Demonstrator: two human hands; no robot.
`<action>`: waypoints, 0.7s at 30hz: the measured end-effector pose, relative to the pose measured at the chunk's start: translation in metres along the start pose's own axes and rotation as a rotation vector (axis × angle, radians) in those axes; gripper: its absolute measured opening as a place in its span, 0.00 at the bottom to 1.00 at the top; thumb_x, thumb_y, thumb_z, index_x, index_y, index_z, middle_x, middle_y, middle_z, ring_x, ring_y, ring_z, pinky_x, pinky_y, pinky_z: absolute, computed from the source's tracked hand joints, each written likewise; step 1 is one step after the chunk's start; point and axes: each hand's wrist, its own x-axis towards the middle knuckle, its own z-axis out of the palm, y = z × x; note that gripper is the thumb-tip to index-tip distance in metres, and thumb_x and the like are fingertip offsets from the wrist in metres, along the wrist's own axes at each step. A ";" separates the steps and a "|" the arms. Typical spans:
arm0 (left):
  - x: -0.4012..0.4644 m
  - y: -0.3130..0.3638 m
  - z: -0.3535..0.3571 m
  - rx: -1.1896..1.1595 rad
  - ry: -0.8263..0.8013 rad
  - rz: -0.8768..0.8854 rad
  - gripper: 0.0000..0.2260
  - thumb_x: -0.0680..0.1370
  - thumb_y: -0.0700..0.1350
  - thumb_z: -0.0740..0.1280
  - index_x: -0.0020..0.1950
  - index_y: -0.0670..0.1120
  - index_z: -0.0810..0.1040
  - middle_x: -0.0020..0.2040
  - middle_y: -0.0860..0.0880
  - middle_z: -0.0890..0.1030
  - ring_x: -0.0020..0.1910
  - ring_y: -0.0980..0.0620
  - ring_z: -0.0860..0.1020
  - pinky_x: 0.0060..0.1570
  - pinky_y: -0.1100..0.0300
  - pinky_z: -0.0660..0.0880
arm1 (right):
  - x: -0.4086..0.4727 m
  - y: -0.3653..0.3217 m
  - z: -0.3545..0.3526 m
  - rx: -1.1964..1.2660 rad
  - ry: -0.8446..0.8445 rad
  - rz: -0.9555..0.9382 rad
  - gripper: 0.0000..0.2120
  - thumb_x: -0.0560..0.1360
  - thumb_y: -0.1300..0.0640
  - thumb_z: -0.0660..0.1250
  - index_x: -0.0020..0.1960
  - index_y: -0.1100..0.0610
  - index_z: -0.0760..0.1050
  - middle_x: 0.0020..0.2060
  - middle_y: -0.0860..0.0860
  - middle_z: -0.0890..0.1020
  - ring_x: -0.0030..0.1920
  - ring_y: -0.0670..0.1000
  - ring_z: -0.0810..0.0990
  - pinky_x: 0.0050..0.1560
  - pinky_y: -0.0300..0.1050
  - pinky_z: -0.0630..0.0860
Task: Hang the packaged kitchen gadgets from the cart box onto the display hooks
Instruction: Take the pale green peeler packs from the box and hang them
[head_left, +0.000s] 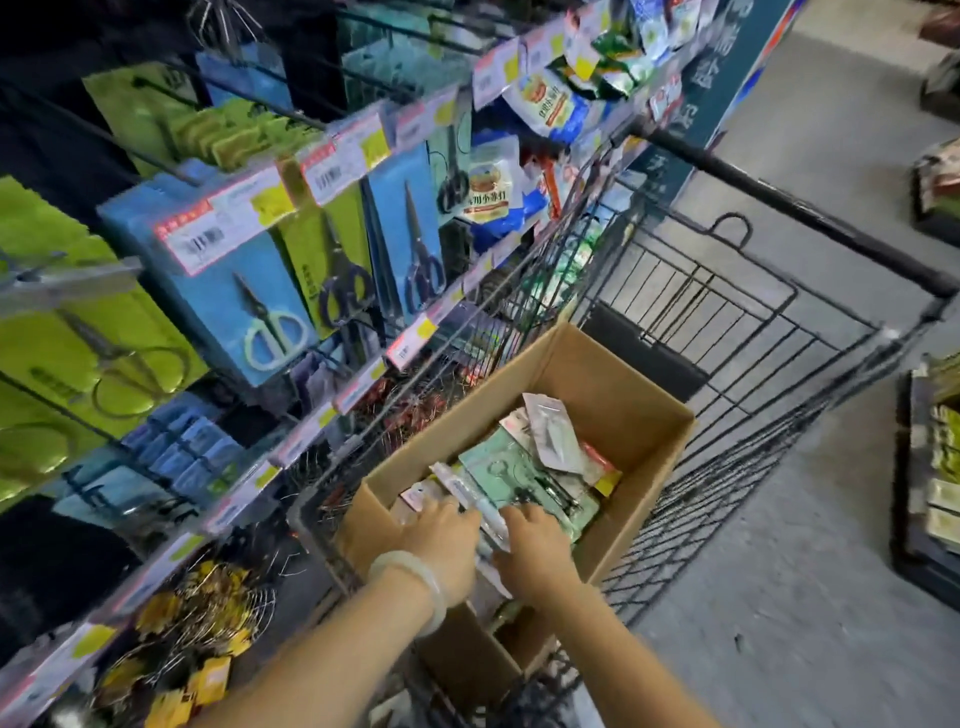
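— While both hands reach into the cardboard box (613, 384) in the cart (779, 332), what do they hold?
— Left hand (441, 540) and right hand (535, 545) curl around packaged gadgets (519, 478); exact grip unclear.

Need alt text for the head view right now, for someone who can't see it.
Both hands, left hand and right hand, reach into packaged gadgets in a cardboard box riding in a wire cart. Left of it, packaged scissors hang on display hooks.
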 end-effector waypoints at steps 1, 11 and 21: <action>0.009 0.002 0.001 -0.012 -0.025 -0.014 0.22 0.77 0.46 0.65 0.70 0.49 0.65 0.69 0.45 0.67 0.69 0.42 0.63 0.67 0.45 0.65 | 0.009 0.005 0.000 -0.009 -0.035 -0.004 0.20 0.77 0.52 0.62 0.67 0.55 0.65 0.63 0.55 0.69 0.63 0.57 0.69 0.59 0.46 0.67; 0.099 0.023 0.010 -0.228 -0.160 -0.177 0.27 0.78 0.51 0.63 0.75 0.51 0.58 0.72 0.46 0.64 0.72 0.43 0.61 0.67 0.49 0.64 | 0.129 0.090 -0.009 0.049 -0.307 0.004 0.20 0.78 0.54 0.60 0.68 0.58 0.63 0.64 0.60 0.69 0.64 0.59 0.69 0.61 0.46 0.68; 0.171 0.050 0.028 -0.476 -0.209 -0.373 0.26 0.77 0.51 0.65 0.73 0.49 0.62 0.70 0.46 0.67 0.69 0.46 0.66 0.67 0.52 0.65 | 0.236 0.170 -0.009 0.288 -0.271 0.242 0.44 0.72 0.43 0.68 0.76 0.58 0.47 0.72 0.59 0.60 0.70 0.59 0.62 0.67 0.49 0.63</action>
